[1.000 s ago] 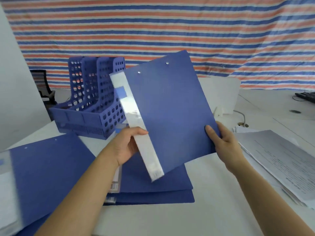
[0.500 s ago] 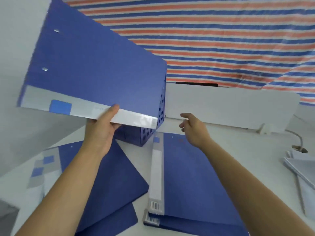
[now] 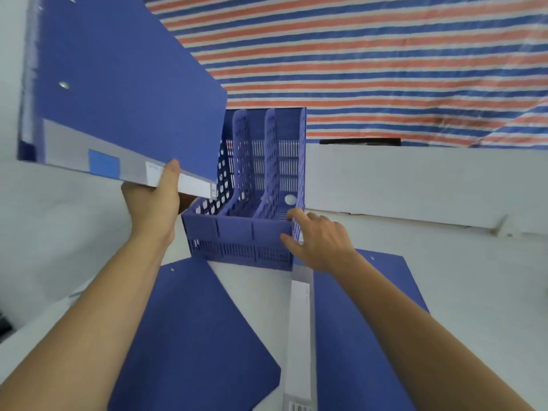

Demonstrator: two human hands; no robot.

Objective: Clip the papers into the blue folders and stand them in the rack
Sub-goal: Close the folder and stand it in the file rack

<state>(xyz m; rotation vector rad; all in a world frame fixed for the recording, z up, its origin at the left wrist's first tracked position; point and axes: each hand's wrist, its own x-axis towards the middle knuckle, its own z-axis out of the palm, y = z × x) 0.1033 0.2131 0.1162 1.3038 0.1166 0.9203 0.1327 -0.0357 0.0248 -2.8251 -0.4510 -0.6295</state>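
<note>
My left hand [image 3: 154, 203] grips a blue folder [image 3: 118, 93] by its grey spine, held up at the upper left, tilted, its right corner over the rack's left side. The blue perforated rack [image 3: 246, 235] stands on the white table at centre, its slots showing nothing inside. My right hand [image 3: 320, 238] holds the rack's front right corner, fingers curled over its low front wall. Two more blue folders lie flat in front of the rack: one [image 3: 195, 336] at lower left, one [image 3: 361, 336] at lower right with its grey spine toward the middle.
A white partition board [image 3: 415, 185] runs behind the rack on the right. A striped red, white and blue tarp [image 3: 370, 63] hangs at the back. A grey-white wall panel [image 3: 59, 221] fills the left side.
The folder, first held by both hands at centre, has swung up to the left in my left hand alone. My right hand let go and reached forward to grasp the rack's corner.
</note>
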